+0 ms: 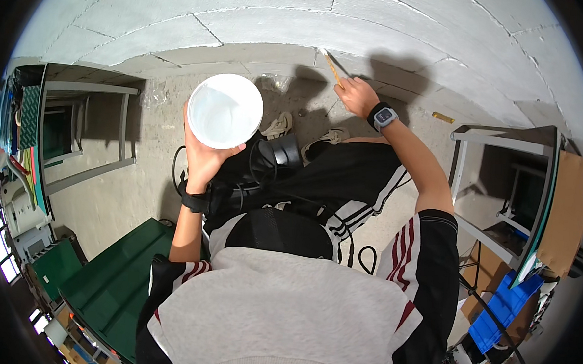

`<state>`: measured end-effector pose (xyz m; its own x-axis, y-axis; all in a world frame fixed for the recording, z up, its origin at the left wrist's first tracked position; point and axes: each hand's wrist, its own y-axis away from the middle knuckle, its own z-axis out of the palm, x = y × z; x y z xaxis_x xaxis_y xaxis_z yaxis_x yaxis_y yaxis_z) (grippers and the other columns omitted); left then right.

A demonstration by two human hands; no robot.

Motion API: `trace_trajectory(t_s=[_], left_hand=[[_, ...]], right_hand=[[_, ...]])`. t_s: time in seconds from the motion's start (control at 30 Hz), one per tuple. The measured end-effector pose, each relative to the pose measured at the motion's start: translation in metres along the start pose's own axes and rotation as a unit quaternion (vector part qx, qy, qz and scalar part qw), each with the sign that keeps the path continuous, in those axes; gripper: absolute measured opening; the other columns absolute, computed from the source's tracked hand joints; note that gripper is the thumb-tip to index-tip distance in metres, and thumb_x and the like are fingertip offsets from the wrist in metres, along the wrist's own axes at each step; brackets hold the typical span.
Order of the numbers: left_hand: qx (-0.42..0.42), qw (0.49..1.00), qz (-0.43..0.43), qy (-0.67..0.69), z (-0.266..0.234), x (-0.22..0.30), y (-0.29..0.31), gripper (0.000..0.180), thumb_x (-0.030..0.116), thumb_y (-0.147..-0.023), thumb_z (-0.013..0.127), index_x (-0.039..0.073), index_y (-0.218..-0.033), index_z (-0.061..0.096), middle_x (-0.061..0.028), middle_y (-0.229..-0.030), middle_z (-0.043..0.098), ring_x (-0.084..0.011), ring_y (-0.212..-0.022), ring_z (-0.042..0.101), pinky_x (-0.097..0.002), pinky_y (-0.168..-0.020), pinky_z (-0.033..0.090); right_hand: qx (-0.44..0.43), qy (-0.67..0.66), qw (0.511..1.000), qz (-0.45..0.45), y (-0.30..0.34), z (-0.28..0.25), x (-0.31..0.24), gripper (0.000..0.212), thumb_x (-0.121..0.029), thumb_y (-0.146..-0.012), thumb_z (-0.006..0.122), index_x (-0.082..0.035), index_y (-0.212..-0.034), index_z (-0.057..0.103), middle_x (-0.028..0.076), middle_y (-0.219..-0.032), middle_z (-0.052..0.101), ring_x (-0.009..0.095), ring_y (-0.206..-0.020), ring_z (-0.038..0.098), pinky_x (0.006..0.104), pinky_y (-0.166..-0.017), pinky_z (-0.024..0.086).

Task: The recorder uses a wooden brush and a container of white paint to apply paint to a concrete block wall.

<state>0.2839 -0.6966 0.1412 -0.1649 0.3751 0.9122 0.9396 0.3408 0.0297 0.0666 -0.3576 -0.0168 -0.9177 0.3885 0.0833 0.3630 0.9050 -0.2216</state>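
Grey shirt cloth (285,300) lies closest to the camera. Beyond it, my left grip (204,152) is curled around the side of a white tub (258,118), holding it above the floor (99,205) with its pale inside facing up. My right grip (357,97) pinches a slim yellowish tool (332,67), its whitish tip at the white wall (280,24).

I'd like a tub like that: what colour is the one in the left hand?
The tub is white, seen best in the head view.
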Motion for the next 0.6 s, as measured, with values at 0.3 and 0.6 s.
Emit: trace_trajectory(t_s=[0.3, 0.6], left_hand=[[0.013, 1.0, -0.018, 0.011, -0.004, -0.007, 0.004, 0.129, 0.0, -0.048, 0.096, 0.003, -0.153, 0.023, -0.014, -0.143, 0.048, -0.0266, -0.13, 0.051, -0.0408, -0.109, 0.045], [-0.004, 1.0, -0.002, 0.006, -0.001, 0.0, 0.002, 0.127, 0.0, -0.048, 0.095, 0.005, -0.153, 0.023, -0.0131, -0.145, 0.044, -0.0273, -0.133, 0.048, -0.0406, -0.111, 0.043]], right_hand=[[-0.161, 0.005, 0.98, 0.117, 0.03, 0.006, 0.014, 0.007, -0.012, -0.08, 0.061, -0.005, -0.078, 0.06, 0.012, -0.073, 0.062, 0.026, -0.057, 0.063, 0.0397, -0.054, 0.052], [-0.01, 0.012, 1.0, -0.005, -0.005, 0.007, 0.005, 0.007, -0.014, -0.083, 0.06, -0.007, -0.085, 0.06, 0.01, -0.078, 0.061, 0.025, -0.067, 0.065, 0.0366, -0.065, 0.053]])
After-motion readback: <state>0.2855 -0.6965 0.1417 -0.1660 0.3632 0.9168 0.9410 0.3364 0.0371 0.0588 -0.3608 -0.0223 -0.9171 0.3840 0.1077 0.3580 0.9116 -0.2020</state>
